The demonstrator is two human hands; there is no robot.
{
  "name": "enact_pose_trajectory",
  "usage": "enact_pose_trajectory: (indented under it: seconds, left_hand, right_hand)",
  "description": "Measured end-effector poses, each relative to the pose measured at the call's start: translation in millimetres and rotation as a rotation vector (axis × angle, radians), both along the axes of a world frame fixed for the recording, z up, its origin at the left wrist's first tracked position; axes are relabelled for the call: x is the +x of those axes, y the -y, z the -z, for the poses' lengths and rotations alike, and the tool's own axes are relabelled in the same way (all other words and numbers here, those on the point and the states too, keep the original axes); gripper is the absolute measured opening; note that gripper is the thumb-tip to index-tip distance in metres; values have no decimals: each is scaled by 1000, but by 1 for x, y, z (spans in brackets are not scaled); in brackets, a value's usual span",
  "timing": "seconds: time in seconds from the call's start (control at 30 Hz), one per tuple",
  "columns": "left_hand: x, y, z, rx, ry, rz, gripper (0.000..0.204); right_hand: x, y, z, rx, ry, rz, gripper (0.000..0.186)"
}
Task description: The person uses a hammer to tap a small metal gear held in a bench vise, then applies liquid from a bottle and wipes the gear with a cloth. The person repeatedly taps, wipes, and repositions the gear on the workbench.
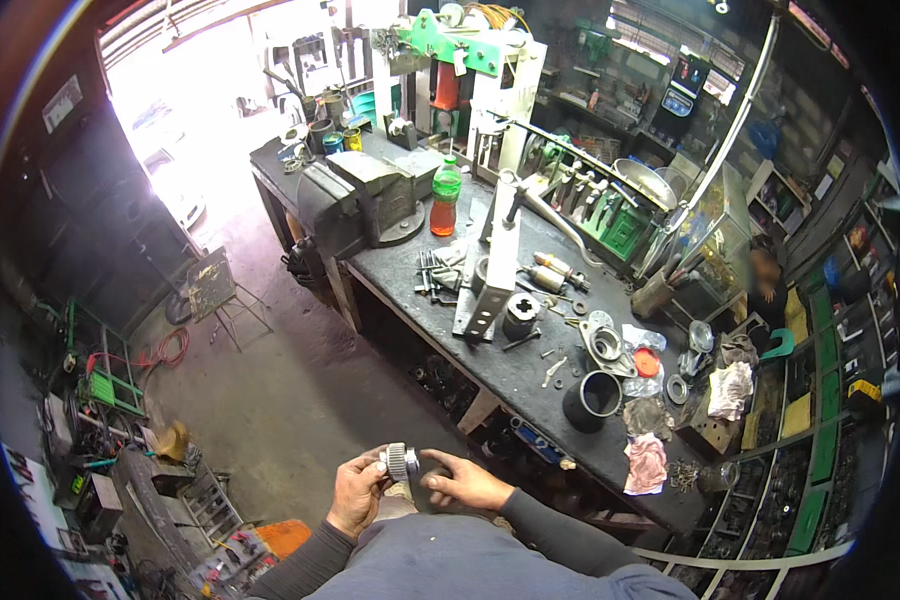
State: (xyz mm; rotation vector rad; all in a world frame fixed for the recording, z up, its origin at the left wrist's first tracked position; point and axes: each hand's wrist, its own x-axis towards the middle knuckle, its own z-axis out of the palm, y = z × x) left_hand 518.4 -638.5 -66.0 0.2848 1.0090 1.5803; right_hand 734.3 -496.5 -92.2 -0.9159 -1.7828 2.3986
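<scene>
A short metal gear (398, 461) with teeth around its body and a smooth shiny collar at one end is in front of my torso. My left hand (358, 491) is closed on it, thumb and fingers gripping the toothed part. Close by the collar is my right hand (466, 482), holding nothing I can see. Its index finger stretches toward the gear and the other fingers are loosely bent. Whether that fingertip touches the collar, I cannot tell.
Ahead stands a dark workbench (430, 310) with a large vise (370, 195), a bottle of red liquid (444, 200), an upright steel bracket (498, 265), a black cylinder (592, 400) and a pink rag (647, 463). A stool (215, 285) stands left. Someone is far right.
</scene>
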Motion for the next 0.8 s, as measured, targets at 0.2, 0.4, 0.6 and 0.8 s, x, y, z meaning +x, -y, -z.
enact_pose_trajectory:
  seconds: [0.2,0.4,0.6,0.8]
  left_hand:
    - [-86,-62,-7,16,-1066,66,21]
    - [-161,-138,2,259,-1459,237,53]
    - [-212,-252,11,67,-1285,361,87]
    - [-274,-361,36,-187,-1212,375,78]
  right_hand:
    - [-145,-27,12,-510,-352,333,45]
    - [-198,-105,5,-260,-225,539,64]
    - [-253,-223,-27,492,192,214,113]
    - [-320,-337,17,702,263,200,96]
